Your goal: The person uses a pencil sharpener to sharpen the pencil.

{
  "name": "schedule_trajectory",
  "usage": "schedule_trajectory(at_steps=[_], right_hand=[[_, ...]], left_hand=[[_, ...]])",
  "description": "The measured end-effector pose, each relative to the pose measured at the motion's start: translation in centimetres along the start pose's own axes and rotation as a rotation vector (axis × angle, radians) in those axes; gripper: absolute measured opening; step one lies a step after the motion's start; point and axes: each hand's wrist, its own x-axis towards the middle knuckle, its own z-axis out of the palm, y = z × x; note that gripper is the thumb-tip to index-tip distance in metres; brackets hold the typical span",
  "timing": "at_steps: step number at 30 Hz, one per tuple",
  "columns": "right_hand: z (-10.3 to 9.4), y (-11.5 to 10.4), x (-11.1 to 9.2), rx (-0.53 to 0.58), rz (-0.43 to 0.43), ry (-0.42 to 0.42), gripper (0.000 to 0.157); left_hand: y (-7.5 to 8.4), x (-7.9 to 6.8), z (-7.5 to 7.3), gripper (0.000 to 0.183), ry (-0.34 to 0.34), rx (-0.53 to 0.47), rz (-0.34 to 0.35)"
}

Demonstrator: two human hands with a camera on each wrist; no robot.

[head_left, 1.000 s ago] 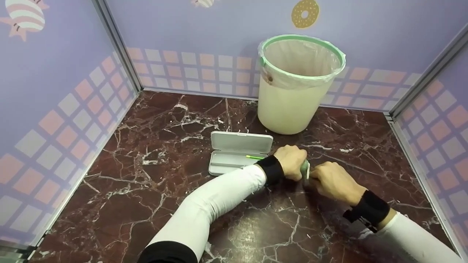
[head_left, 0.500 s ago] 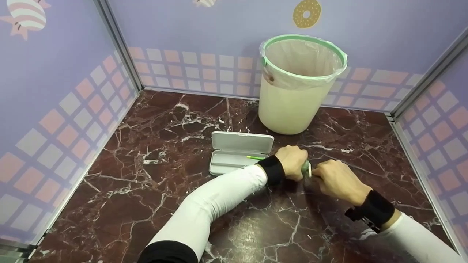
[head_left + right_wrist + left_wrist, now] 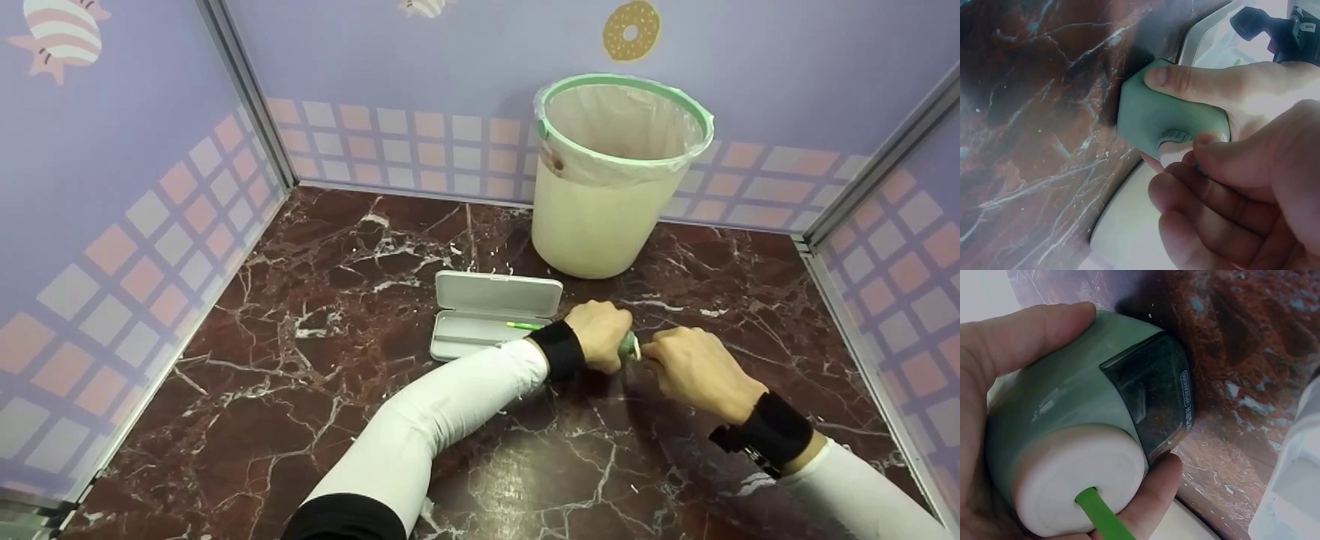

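Sharpener [image 3: 1055, 396] gripped in a left hand [image 3: 600, 335], green pencil [image 3: 1103, 514] in its hole

Nearest, two white sleeves [image 3: 450, 409] stretched over a dark red, pale-veined tabletop [image 3: 300, 442]. The right hand [image 3: 696, 369] had its thumb and fingers curled together at the pencil's outer end; it appeared to pinch the pencil, though the contact was mostly hidden. Just to its left, the left hand grasped the sharpener round its sides, the round white face turned toward the right hand. Whether the sharpener touched the tabletop could not be told.

Likely troubles were three: the point snapping in the hole if the right hand pushed sideways; the sharpener twisting along with the pencil if the left grip slackened; shavings spilling if the fingertip beside the dark see-through cover [image 3: 1154, 391] nudged it loose.

Left of the left hand, a pale pencil case [image 3: 495, 294] stood open, its lid raised, another green pencil [image 3: 523, 326] inside. Farther back, a pale yellow bin [image 3: 592, 217] with a green rim and plastic liner stood before a lilac wall [image 3: 375, 60].
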Motion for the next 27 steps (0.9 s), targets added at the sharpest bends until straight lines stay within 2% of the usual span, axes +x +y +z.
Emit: schedule_trajectory(at_steps=[9,16,22,27], right_hand=[[-0.3,0.1,0.3,-0.057,-0.011,0.007,0.029],[-0.6,0.4,0.7,-0.067,0.029,-0.021,0.026],[-0.7,0.7,1.0,-0.110,0.011,0.037,0.023],[-0.9,1.0,1.8,-0.110,0.051,0.046,0.022]], left_hand=[[-0.1,0.2,0.1,0.036,-0.012,0.005,0.006],[-0.3,0.0,0.0,0.042,-0.013,0.008,0.013],[-0.3,0.0,-0.1,0.048,-0.010,0.022,0.029],[-0.3,0.1,-0.1,0.049,-0.014,0.030,0.037]])
